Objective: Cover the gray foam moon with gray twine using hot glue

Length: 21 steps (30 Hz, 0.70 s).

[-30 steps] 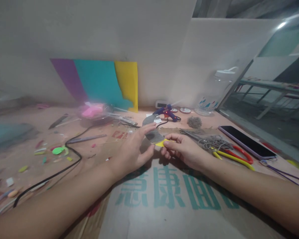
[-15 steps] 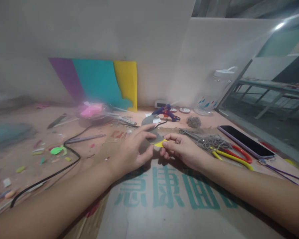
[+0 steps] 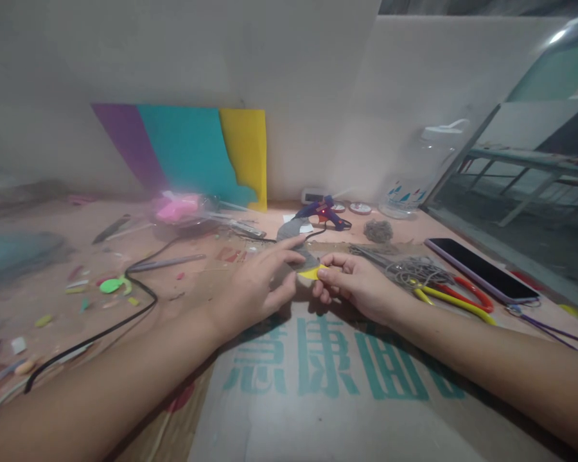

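Observation:
My right hand (image 3: 354,282) is closed, pinching a small yellow piece (image 3: 309,274) between thumb and fingertips. The yellow piece lies along the lower edge of a curved grey piece (image 3: 291,231) that looks like felt. My left hand (image 3: 257,282) is bent around the grey piece from the left, its fingertips on it and its thumb pointing at the yellow piece. Fingers hide part of the grey piece. Both hands are just above a board with green printed characters (image 3: 325,356).
Behind the hands lies a purple glue gun (image 3: 320,208) with a red light. Yellow-and-red-handled pliers (image 3: 453,301), tangled wire (image 3: 414,273) and a phone (image 3: 481,269) lie right. A black cord (image 3: 125,311) crosses scraps at left. A clear bottle (image 3: 419,173) stands back right.
The view has shifted slightly. The hands keep nearly the same hold, and a bit more of the grey piece shows behind my left fingers.

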Each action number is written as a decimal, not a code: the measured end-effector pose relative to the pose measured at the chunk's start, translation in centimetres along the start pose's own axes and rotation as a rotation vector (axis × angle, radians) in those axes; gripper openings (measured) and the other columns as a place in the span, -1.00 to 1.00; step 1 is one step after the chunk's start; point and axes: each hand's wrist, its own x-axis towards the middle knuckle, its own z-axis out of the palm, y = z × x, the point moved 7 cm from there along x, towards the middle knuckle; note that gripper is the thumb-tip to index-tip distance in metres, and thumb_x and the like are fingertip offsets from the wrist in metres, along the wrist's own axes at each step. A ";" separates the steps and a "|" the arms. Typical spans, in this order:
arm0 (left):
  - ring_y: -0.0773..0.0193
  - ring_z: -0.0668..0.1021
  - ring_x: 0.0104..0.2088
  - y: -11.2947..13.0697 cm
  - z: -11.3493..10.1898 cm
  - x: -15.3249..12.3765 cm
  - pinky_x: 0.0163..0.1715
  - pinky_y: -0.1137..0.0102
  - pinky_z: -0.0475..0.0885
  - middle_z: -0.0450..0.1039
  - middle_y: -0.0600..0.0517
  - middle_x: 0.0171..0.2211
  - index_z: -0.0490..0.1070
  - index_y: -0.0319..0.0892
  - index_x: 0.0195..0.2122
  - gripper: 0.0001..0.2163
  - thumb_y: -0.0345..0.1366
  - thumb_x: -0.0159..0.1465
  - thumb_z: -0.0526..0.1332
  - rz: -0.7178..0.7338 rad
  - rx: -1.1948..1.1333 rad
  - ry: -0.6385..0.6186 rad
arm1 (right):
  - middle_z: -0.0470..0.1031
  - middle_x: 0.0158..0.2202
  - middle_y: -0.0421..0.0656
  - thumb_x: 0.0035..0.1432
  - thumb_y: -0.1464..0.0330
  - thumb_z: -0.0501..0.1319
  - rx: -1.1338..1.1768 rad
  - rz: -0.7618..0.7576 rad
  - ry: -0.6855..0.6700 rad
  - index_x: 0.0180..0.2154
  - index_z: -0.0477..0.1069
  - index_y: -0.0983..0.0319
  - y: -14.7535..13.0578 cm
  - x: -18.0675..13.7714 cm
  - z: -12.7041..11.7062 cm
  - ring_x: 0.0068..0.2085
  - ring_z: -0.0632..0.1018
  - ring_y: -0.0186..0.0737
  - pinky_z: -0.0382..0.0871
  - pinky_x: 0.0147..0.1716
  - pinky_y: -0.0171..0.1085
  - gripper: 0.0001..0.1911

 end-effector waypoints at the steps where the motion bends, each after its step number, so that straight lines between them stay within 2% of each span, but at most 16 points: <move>1: 0.19 0.52 0.09 0.0 0.0 0.0 0.06 0.22 0.44 0.38 -0.12 0.19 0.35 -0.16 -0.08 -0.79 -0.44 0.26 0.12 0.004 0.004 -0.003 | 0.58 -0.49 -0.19 0.08 0.22 0.38 0.005 0.000 0.000 -0.35 0.36 0.26 0.0 0.0 0.0 -0.53 0.54 -0.39 0.39 -0.49 -0.39 -0.71; 10: 0.09 0.42 0.19 -0.6 0.7 -0.3 0.11 0.14 0.41 0.28 -0.18 0.25 0.31 -0.15 0.00 -0.72 -0.40 0.26 0.13 -0.017 -0.191 0.034 | 0.58 -0.49 -0.19 0.05 0.21 0.39 0.020 0.018 -0.001 -0.33 0.31 0.24 0.4 0.0 0.1 -0.54 0.54 -0.37 0.40 -0.51 -0.38 -0.67; 13: 0.04 0.33 0.25 -1.8 0.4 -0.2 0.07 0.16 0.43 0.07 -0.20 0.35 0.21 -0.12 0.12 -0.59 -0.28 0.26 0.21 -0.149 -0.353 0.171 | 0.58 -0.47 -0.19 0.06 0.21 0.38 0.016 -0.031 0.024 -0.33 0.31 0.23 0.0 0.1 -0.3 -0.52 0.54 -0.37 0.42 -0.47 -0.37 -0.68; 14: 0.06 0.38 0.21 -2.5 0.4 -0.2 0.05 0.17 0.44 0.05 -0.23 0.35 0.15 -0.13 0.17 -0.52 -0.23 0.25 0.23 -0.221 -0.439 0.239 | 0.58 -0.47 -0.19 0.06 0.21 0.38 0.010 -0.051 0.042 -0.33 0.31 0.23 -0.1 0.1 -0.4 -0.51 0.54 -0.38 0.42 -0.46 -0.37 -0.68; 16: 0.14 0.51 0.03 -4.4 1.1 -0.4 -0.02 0.22 0.45 0.24 -0.23 0.23 0.15 -0.16 0.18 -0.48 -0.16 0.24 0.24 -0.410 -0.578 0.298 | 0.58 -0.47 -0.20 0.05 0.20 0.39 -0.012 -0.070 0.083 -0.33 0.31 0.23 -0.4 0.1 -0.6 -0.50 0.53 -0.40 0.42 -0.44 -0.37 -0.67; 17: 0.17 0.53 -0.05 -5.1 1.9 -0.5 -0.06 0.26 0.45 0.39 -0.19 0.09 0.23 -0.19 0.12 -0.54 -0.12 0.25 0.22 -0.486 -0.642 0.270 | 0.58 -0.47 -0.20 0.04 0.19 0.39 -0.026 -0.062 0.098 -0.34 0.31 0.23 -0.4 0.0 -0.6 -0.50 0.52 -0.40 0.41 -0.44 -0.37 -0.67; 18: 0.20 0.54 -0.12 -5.5 2.9 -0.4 -0.10 0.30 0.44 0.47 -0.13 -0.05 0.33 -0.21 0.01 -0.63 -0.09 0.27 0.20 -0.529 -0.698 0.177 | 0.57 -0.47 -0.21 0.04 0.18 0.39 -0.037 -0.047 0.108 -0.33 0.31 0.23 -0.3 0.0 -0.5 -0.50 0.52 -0.40 0.41 -0.45 -0.36 -0.66; 21: 0.29 0.50 -0.34 -6.0 4.3 -0.5 -0.29 0.42 0.40 0.47 0.03 -0.38 0.40 -0.22 -0.32 -0.70 -0.04 0.25 0.20 -0.605 -0.782 0.053 | 0.58 -0.46 -0.19 0.05 0.15 0.36 -0.091 -0.002 0.092 -0.32 0.27 0.21 0.0 -0.1 -0.1 -0.50 0.53 -0.36 0.40 -0.46 -0.33 -0.64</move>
